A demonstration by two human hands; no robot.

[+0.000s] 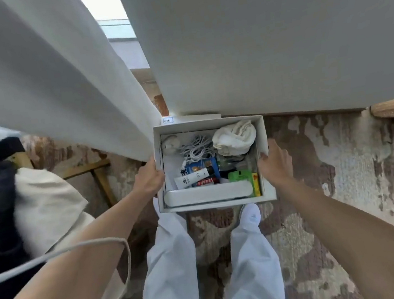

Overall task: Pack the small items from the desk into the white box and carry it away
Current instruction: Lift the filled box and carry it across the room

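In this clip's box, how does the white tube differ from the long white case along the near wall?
The white tube has a black cap and dark print; the long white case is plain white all over. The tube is shorter and lies at a slant, propped on the blue packet; the case lies flat and straight, spanning most of the near wall. Both lie inside the white box, which both hands hold by its sides.

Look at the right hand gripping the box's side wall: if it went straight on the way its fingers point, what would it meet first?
The right hand points up-frame along the white box. Straight on, it would probably meet the pale surface's edge just past the box; depth is unclear, so it might pass below.
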